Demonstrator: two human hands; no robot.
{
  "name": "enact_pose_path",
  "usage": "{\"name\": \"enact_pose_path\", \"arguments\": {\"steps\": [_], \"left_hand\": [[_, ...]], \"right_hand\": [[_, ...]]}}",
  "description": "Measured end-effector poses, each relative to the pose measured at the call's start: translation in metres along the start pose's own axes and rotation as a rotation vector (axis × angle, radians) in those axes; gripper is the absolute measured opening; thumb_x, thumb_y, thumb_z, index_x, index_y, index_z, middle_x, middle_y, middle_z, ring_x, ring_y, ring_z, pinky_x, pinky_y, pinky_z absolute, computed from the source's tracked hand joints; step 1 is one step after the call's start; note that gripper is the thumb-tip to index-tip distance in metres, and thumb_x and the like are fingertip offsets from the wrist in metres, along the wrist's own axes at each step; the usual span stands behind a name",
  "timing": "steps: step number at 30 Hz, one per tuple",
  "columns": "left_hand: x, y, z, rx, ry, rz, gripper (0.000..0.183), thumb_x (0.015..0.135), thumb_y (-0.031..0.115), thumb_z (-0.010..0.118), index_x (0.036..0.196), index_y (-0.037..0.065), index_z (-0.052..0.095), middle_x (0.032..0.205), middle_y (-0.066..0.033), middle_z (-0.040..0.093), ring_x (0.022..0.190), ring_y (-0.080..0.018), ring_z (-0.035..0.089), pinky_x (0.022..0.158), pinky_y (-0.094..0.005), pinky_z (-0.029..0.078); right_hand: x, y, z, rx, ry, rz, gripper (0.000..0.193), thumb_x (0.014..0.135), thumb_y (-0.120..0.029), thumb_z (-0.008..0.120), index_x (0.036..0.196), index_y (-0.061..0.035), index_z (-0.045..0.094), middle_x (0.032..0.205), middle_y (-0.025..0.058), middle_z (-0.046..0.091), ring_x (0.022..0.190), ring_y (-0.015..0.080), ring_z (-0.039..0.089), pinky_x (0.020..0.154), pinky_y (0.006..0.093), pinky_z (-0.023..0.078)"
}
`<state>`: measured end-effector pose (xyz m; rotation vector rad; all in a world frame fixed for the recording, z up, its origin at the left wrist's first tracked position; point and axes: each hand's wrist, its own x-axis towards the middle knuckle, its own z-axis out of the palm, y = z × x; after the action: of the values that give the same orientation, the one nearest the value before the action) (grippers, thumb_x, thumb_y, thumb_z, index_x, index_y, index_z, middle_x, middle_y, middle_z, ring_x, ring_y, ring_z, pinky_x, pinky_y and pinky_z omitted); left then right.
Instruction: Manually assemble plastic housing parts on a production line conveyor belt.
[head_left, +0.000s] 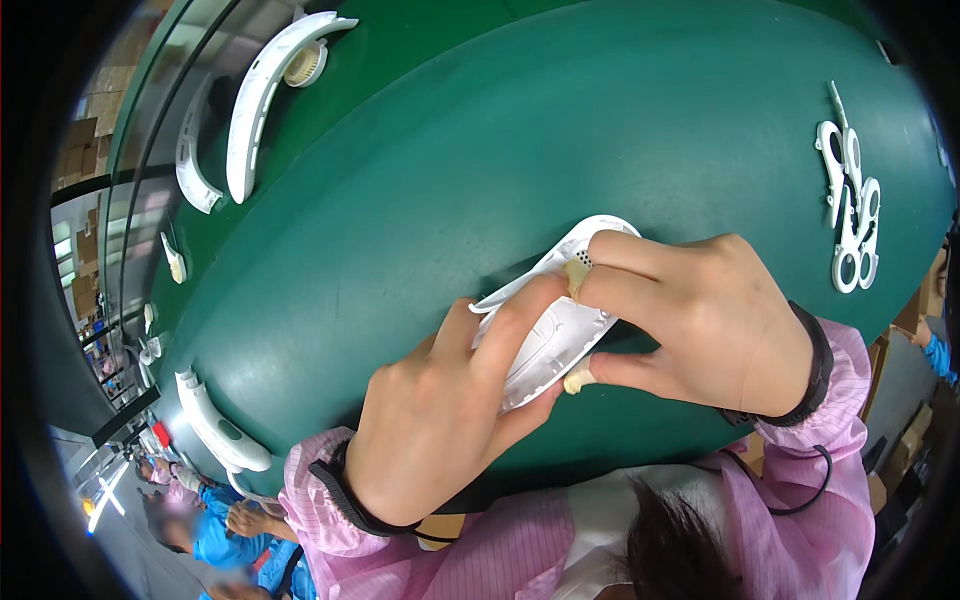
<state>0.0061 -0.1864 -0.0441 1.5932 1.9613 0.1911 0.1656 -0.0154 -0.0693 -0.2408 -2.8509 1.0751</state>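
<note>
A hollow white plastic housing half (545,355) is between my two hands, its inner side facing up and its long axis slanting to the far right. My left hand (435,400) is closed around its near-left part, fingers over the inside and thumb beneath the near edge. My right hand (690,320) grips the far-right end, beside a patch of small holes (585,258). Pale yellow finger covers (577,378) are on the right thumb and a fingertip. The right fingers partly hide the housing's far end; whether they pinch a smaller part there, I cannot tell.
Several white flat frames with oval openings (850,195) lie at the right of the green table (640,110). Curved white shells (250,110) and a round cream part (305,64) lie far left. A white handle-shaped device with a cord (220,425) rests at the left edge. People in blue (225,530) sit beyond.
</note>
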Motion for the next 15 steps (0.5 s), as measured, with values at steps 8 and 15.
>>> {"name": "enact_pose_path", "arguments": {"steps": [8, 15], "left_hand": [[0.005, 0.003, -0.004, 0.008, -0.013, -0.025, 0.072, 0.08, 0.027, 0.083, 0.144, 0.017, 0.053, 0.096, -0.0144, 0.067, 0.067, -0.0326, 0.068, 0.059, -0.0418, 0.057], [0.004, 0.003, -0.004, -0.002, 0.02, -0.047, 0.067, 0.078, 0.024, 0.084, 0.141, 0.019, 0.06, 0.092, -0.0129, 0.068, 0.067, -0.0315, 0.067, 0.061, -0.0411, 0.057]], "right_hand": [[-0.004, 0.011, 0.002, -0.12, -0.022, -0.036, 0.032, 0.074, -0.014, 0.082, 0.099, -0.0081, 0.063, 0.091, 0.0012, 0.058, 0.067, 0.0221, 0.066, 0.051, 0.0351, 0.051], [-0.003, 0.007, 0.002, -0.149, -0.039, -0.032, 0.031, 0.073, -0.011, 0.081, 0.099, -0.0084, 0.064, 0.09, 0.0005, 0.058, 0.066, 0.0218, 0.065, 0.051, 0.035, 0.051]]}}
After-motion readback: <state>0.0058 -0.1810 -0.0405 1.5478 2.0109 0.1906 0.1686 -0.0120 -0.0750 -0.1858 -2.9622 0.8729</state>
